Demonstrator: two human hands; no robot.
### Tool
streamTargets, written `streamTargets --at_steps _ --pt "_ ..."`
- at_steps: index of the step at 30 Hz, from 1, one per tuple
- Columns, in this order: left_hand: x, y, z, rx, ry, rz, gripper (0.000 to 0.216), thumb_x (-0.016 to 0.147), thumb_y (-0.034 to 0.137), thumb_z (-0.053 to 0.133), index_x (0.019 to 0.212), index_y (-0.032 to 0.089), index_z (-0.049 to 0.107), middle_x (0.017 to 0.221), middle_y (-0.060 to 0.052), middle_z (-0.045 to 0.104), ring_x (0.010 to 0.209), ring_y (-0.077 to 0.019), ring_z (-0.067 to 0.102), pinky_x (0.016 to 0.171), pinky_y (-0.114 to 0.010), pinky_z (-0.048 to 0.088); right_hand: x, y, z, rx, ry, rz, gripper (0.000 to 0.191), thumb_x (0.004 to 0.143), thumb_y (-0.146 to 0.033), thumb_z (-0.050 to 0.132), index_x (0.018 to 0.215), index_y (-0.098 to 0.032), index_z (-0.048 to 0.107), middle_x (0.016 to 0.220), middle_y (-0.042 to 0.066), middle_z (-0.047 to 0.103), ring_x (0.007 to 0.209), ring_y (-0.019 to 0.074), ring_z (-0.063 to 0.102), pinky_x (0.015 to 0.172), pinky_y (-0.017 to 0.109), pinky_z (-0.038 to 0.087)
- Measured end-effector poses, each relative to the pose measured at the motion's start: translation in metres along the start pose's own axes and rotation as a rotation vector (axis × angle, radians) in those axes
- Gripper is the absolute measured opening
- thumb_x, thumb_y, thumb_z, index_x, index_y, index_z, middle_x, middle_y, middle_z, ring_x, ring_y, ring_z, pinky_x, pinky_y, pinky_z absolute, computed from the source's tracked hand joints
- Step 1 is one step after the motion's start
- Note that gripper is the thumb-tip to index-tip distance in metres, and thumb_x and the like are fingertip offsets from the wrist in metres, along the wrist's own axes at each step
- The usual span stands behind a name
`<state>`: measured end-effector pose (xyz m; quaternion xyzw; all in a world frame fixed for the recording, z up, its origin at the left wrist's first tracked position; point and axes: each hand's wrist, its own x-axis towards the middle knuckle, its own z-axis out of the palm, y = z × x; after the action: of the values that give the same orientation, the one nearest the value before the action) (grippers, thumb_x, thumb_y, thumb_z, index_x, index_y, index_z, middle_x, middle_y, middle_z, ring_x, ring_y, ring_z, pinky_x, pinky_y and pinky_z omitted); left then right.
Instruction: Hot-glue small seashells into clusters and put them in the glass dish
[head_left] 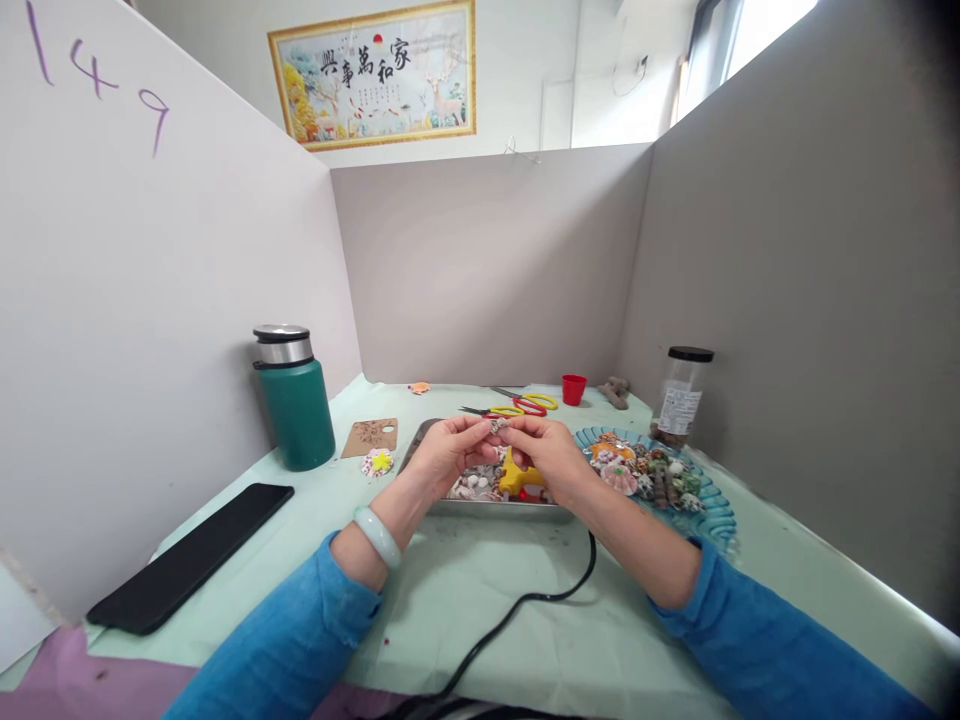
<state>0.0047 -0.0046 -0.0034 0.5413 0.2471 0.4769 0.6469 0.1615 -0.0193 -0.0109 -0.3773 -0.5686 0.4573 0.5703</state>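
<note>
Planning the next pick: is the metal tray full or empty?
Not empty: the metal tray holds white pieces and a yellow tool. The left hand hides part; cannot tell if full.

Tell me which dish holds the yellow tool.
The metal tray: the yellow tool lies in it, partly hidden by the right hand. The blue plate, on the right, shows a pile of shells instead.
</note>
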Motion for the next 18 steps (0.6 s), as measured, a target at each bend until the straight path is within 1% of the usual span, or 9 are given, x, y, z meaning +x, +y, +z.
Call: streamTargets --at_steps 5,10,15,18 --pt "-0.0014 0.0025 0.0039 0.029 0.028 0.016 0.03 0.071 0.032 0.071 0.089 0.012 0.058 0.072 -0.005 0.067 0.053 -0.0103 0.062 0.055 -0.023 0.052 -0.0008 -0.001 0.0008 0.05 0.003 0.067 0.021 0.066 -0.034 0.069 0.067 -0.016 0.059 0.052 -0.004 0.053 0.042 0.0045 0.043 0.038 0.016 0.03" --pt "-0.0022 0.0045 0.0053 0.085 0.06 0.025 0.032 0.076 0.039 0.065 0.091 0.014 0.054 0.073 -0.005 0.067 0.053 -0.011 0.062 0.054 -0.023 0.05 -0.0004 -0.0024 0.0006 0.072 0.033 0.116 0.021 0.066 -0.033 0.07 0.069 -0.016 0.058 0.046 -0.005 0.05 0.04 0.0046 0.041 0.037 0.016 0.03" --pt "-0.0019 0.0032 0.0052 0.191 0.122 0.089 0.037 0.071 0.041 0.069 0.091 0.014 0.056 0.076 -0.004 0.066 0.052 -0.0096 0.061 0.054 -0.022 0.049 -0.0006 -0.004 0.0014 0.082 0.059 0.12 0.022 0.065 -0.033 0.07 0.069 -0.016 0.058 0.048 -0.005 0.049 0.04 0.0041 0.041 0.037 0.016 0.031" --pt "-0.0012 0.0021 0.0056 0.222 0.138 0.112 0.036 0.067 0.039 0.072 0.088 0.013 0.058 0.071 -0.002 0.065 0.052 -0.0095 0.06 0.054 -0.022 0.048 -0.0021 -0.0047 0.0022 0.074 0.055 0.115 0.023 0.064 -0.034 0.071 0.069 -0.016 0.058 0.05 -0.004 0.05 0.041 0.0045 0.042 0.037 0.016 0.03"
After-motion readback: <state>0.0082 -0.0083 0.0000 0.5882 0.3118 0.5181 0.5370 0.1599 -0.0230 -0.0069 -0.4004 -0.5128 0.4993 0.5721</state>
